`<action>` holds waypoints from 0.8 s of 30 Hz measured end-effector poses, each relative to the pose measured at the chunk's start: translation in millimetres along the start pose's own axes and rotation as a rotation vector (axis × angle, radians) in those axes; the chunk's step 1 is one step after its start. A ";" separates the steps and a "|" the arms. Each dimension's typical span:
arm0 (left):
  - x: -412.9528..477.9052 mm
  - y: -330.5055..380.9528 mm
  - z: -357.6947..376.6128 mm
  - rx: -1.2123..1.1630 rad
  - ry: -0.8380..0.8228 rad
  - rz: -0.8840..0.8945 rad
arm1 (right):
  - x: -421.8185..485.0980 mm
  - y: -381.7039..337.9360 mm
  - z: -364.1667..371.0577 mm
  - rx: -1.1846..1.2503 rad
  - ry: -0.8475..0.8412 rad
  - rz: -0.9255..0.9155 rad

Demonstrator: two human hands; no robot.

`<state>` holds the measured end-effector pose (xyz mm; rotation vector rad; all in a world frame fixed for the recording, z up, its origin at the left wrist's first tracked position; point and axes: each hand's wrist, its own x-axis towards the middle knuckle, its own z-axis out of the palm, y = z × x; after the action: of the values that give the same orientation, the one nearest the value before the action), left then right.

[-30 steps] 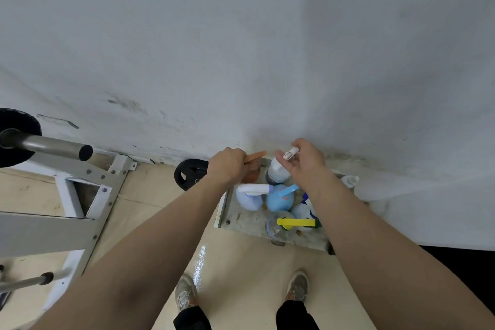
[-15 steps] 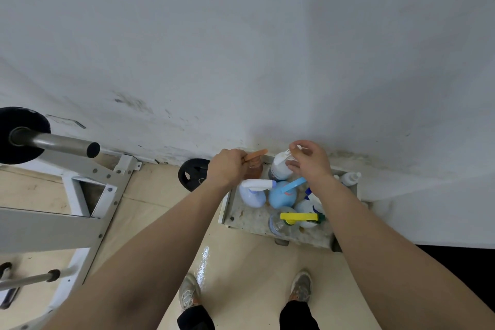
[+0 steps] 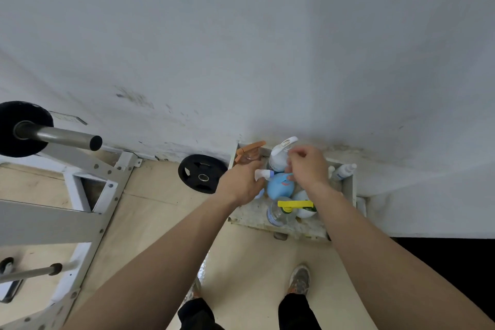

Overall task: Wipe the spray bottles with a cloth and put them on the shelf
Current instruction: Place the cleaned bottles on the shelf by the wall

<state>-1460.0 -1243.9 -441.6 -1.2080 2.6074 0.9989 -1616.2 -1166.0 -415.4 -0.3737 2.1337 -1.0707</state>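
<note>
Both hands have dropped from the tops of the orange bottle (image 3: 249, 154) and white bottle (image 3: 278, 159), which stand beyond the fingertips on the shelf (image 3: 349, 190). Left hand (image 3: 241, 186) covers a white nozzle (image 3: 263, 173); right hand (image 3: 308, 166) curls over the blue bottle (image 3: 278, 187); neither grip can be told. Probable step: choosing a bottle. Next: lift it straight, clear of neighbours.

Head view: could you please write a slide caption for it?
Left hand and right hand reach among spray bottles on a low shelf.
</note>
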 end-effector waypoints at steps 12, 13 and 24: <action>-15.3 -16.4 1.5 0.153 0.056 0.014 | -13.0 5.9 31.1 -0.355 -0.386 -0.075; -16.5 -18.8 0.7 0.208 0.063 0.034 | -12.2 7.0 32.4 -0.363 -0.400 -0.077; -18.7 -39.6 2.2 -0.034 0.194 0.096 | -9.7 8.9 47.1 -0.535 -0.526 -0.297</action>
<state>-1419.5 -1249.2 -457.6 -1.2570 2.8320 0.9930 -1575.6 -1182.8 -437.0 -1.1198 1.8759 -0.4481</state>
